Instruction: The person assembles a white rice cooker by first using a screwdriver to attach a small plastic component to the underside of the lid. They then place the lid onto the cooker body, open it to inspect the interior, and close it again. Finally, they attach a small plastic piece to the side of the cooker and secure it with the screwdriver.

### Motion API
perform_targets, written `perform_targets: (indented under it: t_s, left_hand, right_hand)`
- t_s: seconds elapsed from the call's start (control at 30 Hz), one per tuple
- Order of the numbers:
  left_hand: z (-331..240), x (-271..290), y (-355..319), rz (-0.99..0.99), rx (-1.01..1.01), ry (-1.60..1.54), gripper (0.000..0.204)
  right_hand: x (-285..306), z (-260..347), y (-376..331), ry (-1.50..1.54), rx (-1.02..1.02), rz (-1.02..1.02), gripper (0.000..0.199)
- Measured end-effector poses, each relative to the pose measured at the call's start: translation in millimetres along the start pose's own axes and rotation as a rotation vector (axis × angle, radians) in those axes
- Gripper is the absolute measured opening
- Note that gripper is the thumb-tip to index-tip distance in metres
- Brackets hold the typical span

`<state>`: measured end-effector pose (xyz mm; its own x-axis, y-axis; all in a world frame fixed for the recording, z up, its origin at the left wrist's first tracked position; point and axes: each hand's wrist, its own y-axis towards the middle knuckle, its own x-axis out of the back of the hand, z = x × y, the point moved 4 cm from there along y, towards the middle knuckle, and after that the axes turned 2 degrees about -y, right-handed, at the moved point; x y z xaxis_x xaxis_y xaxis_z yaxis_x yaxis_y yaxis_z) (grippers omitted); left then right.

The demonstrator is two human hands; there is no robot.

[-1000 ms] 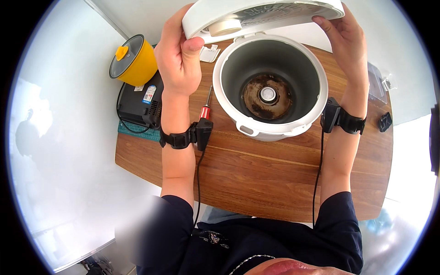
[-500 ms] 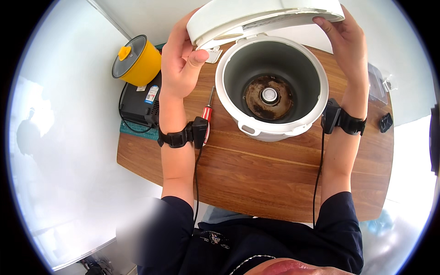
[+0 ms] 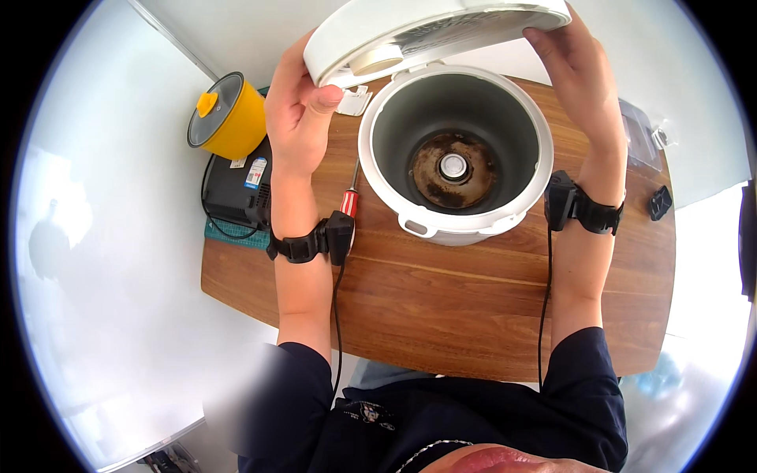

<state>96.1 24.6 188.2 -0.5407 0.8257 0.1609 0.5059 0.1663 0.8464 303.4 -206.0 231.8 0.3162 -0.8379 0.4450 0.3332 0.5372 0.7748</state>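
On the brown tabletop sits a white cooker with its top open. At its back, the left hand and right hand hold up the white lid, one on each side.

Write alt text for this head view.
The left hand and right hand hold a white lid raised at the far side of an open white cooker with a stained bottom. Left of it, a red-handled screwdriver lies on the wooden table.
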Motion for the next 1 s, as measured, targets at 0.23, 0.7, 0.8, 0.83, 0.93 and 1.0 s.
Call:
perform_targets:
  t_s: [0.23, 0.7, 0.8, 0.83, 0.93, 1.0]
  left_hand:
    - [-4.3, -3.1, 1.7, -0.049, 0.002, 0.062, 0.062]
    - [-13.6, -5.5, 5.4, -0.086, -0.05, 0.217, 0.06]
    - [-14.6, -5.5, 5.1, -0.09, -0.066, 0.267, 0.061]
    - [-14.8, -6.0, 5.8, -0.089, -0.073, 0.258, 0.06]
    - [-13.8, -6.5, 6.3, -0.091, -0.085, 0.235, 0.059]
    - [-13.5, -7.7, 6.5, -0.093, -0.098, 0.23, 0.058]
  right_hand:
    - [-1.1, -1.3, 0.7, 0.171, -0.098, 0.021, 0.059]
    - [1.0, -1.2, -2.9, 0.075, -0.016, -0.035, 0.088]
    - [0.2, 21.0, 0.2, -0.128, 0.148, -0.09, 0.102]
    - [0.5, 28.9, 3.3, -0.229, 0.264, -0.139, 0.106]
    - [-6.5, 36.1, 19.4, -0.537, 0.661, -0.334, 0.115]
    - [-9.3, 42.9, 30.1, -0.691, 0.821, -0.391, 0.118]
